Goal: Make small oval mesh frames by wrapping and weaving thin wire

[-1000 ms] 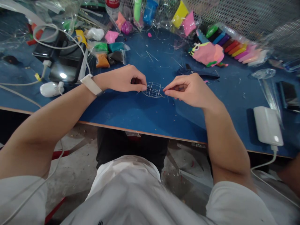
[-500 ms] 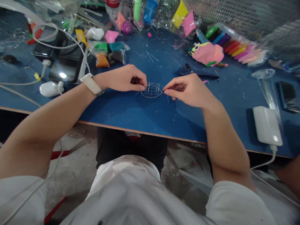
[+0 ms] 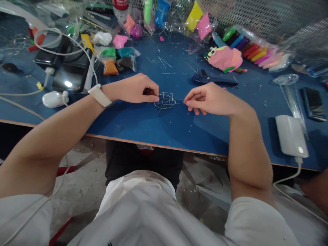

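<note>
A small fish-shaped wire frame (image 3: 166, 101), with crossing thin wires inside its outline, is held just above or on the blue table. My left hand (image 3: 143, 89) pinches its left end between thumb and index finger. To the right of the frame's pointed tip, across a short gap, is my right hand (image 3: 205, 99). Its thumb and index fingertip are together, and any thin thing between them is too small to make out. Behind it lie dark-handled pliers (image 3: 215, 80). Several loose wire pieces (image 3: 164, 62) rest beyond the frame.
A pink clay fish (image 3: 225, 58) lies at the back right beside a row of coloured clay sticks (image 3: 252, 51). Bagged clay (image 3: 110, 53) and black devices (image 3: 70, 73) are at the left. A white power bank (image 3: 291, 136) sits near the right front edge.
My right hand has let go of the wire frame's right tip and moved a little to the right. My left hand keeps its pinch on the frame.
</note>
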A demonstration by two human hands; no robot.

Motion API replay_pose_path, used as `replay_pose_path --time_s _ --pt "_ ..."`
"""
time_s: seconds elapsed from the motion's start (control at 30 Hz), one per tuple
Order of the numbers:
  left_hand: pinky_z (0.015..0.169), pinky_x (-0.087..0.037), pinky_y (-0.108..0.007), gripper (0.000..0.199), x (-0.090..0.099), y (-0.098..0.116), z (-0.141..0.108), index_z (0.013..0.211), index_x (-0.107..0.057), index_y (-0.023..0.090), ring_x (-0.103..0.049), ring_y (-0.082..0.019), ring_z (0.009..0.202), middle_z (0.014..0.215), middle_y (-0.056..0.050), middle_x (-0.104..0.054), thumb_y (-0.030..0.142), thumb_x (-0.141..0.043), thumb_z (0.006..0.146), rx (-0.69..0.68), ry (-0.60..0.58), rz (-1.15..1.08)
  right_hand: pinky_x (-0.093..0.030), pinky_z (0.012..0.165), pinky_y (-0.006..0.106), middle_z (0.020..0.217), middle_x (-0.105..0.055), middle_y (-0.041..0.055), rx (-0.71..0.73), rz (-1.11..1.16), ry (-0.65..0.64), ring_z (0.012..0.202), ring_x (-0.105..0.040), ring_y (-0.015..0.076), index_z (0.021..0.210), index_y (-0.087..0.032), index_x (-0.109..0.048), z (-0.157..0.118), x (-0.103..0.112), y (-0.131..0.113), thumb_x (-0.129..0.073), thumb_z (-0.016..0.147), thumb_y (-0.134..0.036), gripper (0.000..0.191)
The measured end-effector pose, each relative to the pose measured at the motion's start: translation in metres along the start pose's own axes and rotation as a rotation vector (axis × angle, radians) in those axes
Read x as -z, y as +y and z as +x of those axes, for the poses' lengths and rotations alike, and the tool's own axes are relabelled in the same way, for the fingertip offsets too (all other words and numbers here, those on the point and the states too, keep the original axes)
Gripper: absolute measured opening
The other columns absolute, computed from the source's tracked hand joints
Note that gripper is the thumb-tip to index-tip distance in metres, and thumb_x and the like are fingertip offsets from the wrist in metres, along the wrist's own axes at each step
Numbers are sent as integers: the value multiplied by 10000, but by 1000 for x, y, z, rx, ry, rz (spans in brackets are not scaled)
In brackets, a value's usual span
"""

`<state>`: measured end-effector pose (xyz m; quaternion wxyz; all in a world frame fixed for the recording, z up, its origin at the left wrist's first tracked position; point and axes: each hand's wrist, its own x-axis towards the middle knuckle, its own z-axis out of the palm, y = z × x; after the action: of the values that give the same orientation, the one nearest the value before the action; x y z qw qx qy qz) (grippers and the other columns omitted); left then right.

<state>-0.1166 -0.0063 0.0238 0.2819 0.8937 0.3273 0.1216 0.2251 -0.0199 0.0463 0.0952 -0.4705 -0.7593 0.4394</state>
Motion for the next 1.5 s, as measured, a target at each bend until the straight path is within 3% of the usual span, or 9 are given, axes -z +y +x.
replay_pose_path --time_s 0.1,0.23,0.33,0.4,0.53,0.83,1.0,1.13,1.5 --pt "813 -536 -328 401 0 2 -1 932 -843 213 -732 -176 756 866 -51 -814 544 -675 1084 -2 20 15 -478 477 380 789 -846 96 -43 -31 28 573 -678 193 904 -243 -869 -10 26 8 -957 959 -549 323" --pt "841 -550 -370 470 -5 4 -2 904 -789 203 -710 -198 773 850 -75 -787 567 -613 1142 11 228 72 -474 597 401 847 -846 116 201 24 570 630 -677 174 962 -241 -886 -19 42 10 -946 981 -376 149" --pt "900 -604 -380 454 -14 13 0 1121 -796 223 -769 -240 956 1037 -114 -838 620 -584 1185 -40 521 -4 -581 767 422 1090 -900 128 493 -89 767 860 -786 233 1073 -288 -918 -15 23 3 -832 1083 -405 146" --pt "959 -648 -382 545 -22 24 2 1267 -767 239 -795 -253 1077 1136 -119 -848 733 -553 1186 -112 644 -146 -622 784 434 921 -876 65 710 -300 808 802 -767 234 1047 -307 -919 -8 0 -4 -762 1117 -426 209" --pt "845 -680 -350 642 -39 47 7 1268 -746 240 -827 -207 902 1013 -71 -839 847 -588 1129 -162 546 -491 -658 865 448 951 -857 22 801 -482 760 884 -788 237 1155 -335 -918 8 -41 -13 -712 1158 -361 208" --pt "412 -420 -215 463 -44 48 9 1195 -727 185 -496 -75 396 592 64 -612 647 -718 1159 -7 434 -780 -696 1002 535 1023 -878 45 633 -384 729 950 -822 290 1232 -319 -879 17 -28 4 -809 1097 -457 205" --pt "411 -463 -226 360 -33 38 9 1117 -710 191 -555 -84 415 704 24 -696 545 -697 1184 55 629 -817 -540 1328 727 1628 -731 217 131 -672 630 1546 -656 518 1559 -212 -771 14 28 53 -1024 853 -531 815" --pt "399 -437 -254 328 -27 21 11 1054 -673 221 -491 -90 405 642 62 -610 528 -728 1155 108 723 -842 -581 1294 688 1647 -716 258 -118 -679 454 1514 -698 488 1596 -129 -730 17 50 80 -884 977 -496 736" --pt "565 -390 -329 572 -18 5 5 1086 -644 297 -470 -114 558 617 60 -525 856 -542 1153 23 1012 -282 -457 1389 733 1691 -588 257 124 -716 649 1669 -549 473 1784 -198 -475 8 10 22 -500 1181 -437 649"
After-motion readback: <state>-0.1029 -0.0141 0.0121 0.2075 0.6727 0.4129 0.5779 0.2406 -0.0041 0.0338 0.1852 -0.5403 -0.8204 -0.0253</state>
